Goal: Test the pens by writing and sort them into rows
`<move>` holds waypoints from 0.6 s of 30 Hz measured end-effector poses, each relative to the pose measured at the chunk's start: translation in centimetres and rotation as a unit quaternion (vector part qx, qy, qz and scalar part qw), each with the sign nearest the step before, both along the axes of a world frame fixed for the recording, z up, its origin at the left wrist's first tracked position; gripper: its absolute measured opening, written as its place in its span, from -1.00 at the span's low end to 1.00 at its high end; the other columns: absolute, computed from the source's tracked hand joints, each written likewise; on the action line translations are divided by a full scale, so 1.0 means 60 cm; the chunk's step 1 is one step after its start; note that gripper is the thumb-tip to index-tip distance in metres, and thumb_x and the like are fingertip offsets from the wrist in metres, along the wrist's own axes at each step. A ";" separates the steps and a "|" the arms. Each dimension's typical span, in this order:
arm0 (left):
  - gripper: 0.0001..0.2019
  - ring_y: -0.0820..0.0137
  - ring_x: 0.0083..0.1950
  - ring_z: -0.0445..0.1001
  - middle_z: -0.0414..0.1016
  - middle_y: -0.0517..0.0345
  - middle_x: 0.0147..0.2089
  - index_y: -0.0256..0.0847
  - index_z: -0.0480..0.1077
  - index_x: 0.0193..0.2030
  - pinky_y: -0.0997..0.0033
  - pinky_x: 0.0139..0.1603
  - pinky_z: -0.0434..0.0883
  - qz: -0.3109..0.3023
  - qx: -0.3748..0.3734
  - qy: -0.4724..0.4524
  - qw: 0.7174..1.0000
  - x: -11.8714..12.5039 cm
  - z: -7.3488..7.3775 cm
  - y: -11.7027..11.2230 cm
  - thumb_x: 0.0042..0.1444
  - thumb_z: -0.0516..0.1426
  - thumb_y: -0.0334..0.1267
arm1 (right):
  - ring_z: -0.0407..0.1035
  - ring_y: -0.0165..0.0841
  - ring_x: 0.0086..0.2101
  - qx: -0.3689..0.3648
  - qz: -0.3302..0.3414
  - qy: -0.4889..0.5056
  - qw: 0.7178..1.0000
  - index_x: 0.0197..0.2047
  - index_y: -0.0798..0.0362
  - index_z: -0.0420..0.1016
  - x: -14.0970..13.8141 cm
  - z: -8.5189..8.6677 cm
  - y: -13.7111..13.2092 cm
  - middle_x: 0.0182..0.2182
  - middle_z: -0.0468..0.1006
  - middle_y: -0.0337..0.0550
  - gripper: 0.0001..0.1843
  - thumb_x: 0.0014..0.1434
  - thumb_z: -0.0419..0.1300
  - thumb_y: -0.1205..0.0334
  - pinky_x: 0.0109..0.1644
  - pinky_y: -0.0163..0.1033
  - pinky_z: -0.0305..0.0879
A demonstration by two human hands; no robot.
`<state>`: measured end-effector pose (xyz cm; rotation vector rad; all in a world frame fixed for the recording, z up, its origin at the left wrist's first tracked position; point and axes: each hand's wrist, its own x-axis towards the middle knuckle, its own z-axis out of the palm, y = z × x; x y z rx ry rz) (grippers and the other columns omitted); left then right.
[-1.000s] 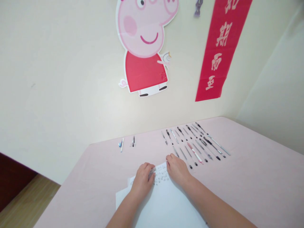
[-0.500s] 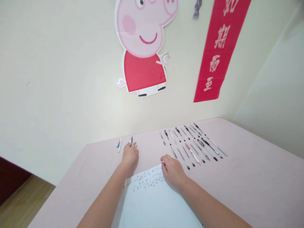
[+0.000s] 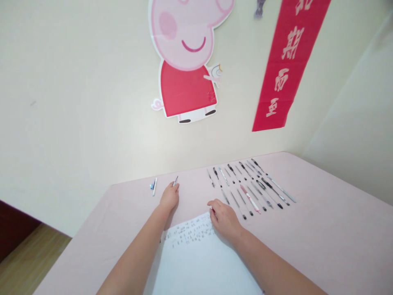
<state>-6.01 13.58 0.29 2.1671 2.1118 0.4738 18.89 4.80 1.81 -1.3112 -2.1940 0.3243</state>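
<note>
Pale pink covers the surface (image 3: 322, 229), which fills the lower half of the frame and meets a cream wall (image 3: 76, 102). Just left of centre, the left hand (image 3: 169, 197) has its fingers curled shut on a slim pen (image 3: 175, 180), and the pen's end pokes out past the fingertips toward the wall. To its right, the right hand (image 3: 224, 218) lies palm down with fingers loosely apart, gripping nothing. It presses on the top right corner of a sheet of paper (image 3: 196, 258) with handwriting along its upper edge.

A white pen (image 3: 154, 187) lies near the left hand, further left. A row of pens (image 3: 254, 186) is laid side by side at centre right, just beyond the right hand. On the wall above hang a pig cutout (image 3: 187, 69) and, at upper right, a red banner (image 3: 290, 61).
</note>
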 end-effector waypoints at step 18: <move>-0.70 0.26 0.11 0.40 0.39 0.03 0.14 -0.18 0.49 -0.09 0.28 0.14 0.31 -0.169 0.021 -0.132 0.977 0.044 0.017 -0.107 0.19 -0.03 -0.30 | 0.38 -0.34 -0.25 -0.007 0.002 0.002 1.000 -0.08 0.10 0.40 0.001 0.002 -0.001 -0.23 0.48 -0.10 -0.70 0.17 -0.06 0.40 -0.12 -0.26 0.22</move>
